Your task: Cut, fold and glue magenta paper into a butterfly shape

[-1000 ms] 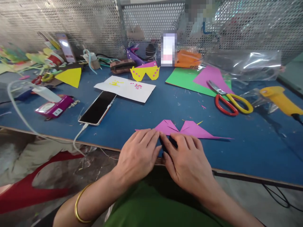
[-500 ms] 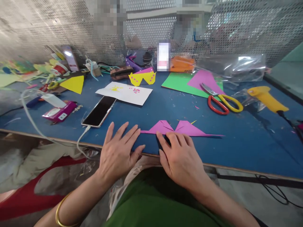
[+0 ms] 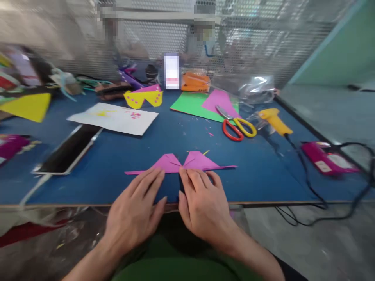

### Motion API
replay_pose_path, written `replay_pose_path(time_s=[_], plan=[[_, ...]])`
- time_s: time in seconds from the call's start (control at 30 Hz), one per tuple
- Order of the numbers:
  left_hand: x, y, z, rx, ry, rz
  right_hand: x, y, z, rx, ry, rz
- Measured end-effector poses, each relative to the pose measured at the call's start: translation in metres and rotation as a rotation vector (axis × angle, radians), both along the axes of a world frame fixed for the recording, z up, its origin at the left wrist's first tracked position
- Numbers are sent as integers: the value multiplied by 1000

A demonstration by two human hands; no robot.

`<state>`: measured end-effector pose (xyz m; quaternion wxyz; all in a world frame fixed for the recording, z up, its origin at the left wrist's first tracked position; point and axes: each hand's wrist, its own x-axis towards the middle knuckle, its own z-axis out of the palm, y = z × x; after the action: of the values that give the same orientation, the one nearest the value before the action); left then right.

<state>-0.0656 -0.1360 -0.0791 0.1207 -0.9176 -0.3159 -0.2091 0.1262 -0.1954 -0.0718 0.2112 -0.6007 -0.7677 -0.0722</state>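
Note:
A folded purple paper shape (image 3: 181, 162) with two pointed wings lies flat on the blue table (image 3: 258, 179) near its front edge. My left hand (image 3: 133, 212) rests flat on the table with its fingers spread, the fingertips touching the paper's left wing. My right hand (image 3: 200, 203) presses its fingertips on the paper's near edge at the middle fold. Neither hand grips anything.
Red-and-yellow scissors (image 3: 237, 127) lie on green and purple sheets (image 3: 190, 105). A yellow glue gun (image 3: 274, 120) with a black cable, a pink packet (image 3: 325, 162), a phone (image 3: 68, 150), a white sheet (image 3: 113, 117) and a yellow paper shape (image 3: 143, 97) surround the work spot. Perforated metal screen behind.
The view has swung to the right. My left hand moved back in from the left and now touches the purple paper; my right hand stays on the paper's middle.

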Motion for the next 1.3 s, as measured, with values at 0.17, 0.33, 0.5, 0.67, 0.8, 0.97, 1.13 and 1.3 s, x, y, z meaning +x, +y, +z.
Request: replay_pose_path(time_s=[0.17, 0.33, 0.5, 0.67, 0.8, 0.97, 1.13, 1.3], plan=[[-3, 8, -5, 37, -37, -42, 31, -10, 0, 31, 27, -153], [-4, 6, -6, 36, -31, -34, 45, -17, -4, 81, 48, -226], [7, 2, -1, 22, -57, -52, 39, -14, -2, 84, -10, -216], [40, 0, 7, -44, -25, -256, 36, -13, 2, 71, -67, -221], [50, 1, 10, -37, -6, -270, 45, -18, 3, 79, -78, -201], [49, 3, 6, -26, -13, -261, 59, -21, 5, 92, -63, -242], [51, 6, 6, -3, 31, -271, 60, -15, 6, 89, -65, -235], [57, 4, 10, -22, 30, -241, 60, -15, 2, 101, -70, -222]])
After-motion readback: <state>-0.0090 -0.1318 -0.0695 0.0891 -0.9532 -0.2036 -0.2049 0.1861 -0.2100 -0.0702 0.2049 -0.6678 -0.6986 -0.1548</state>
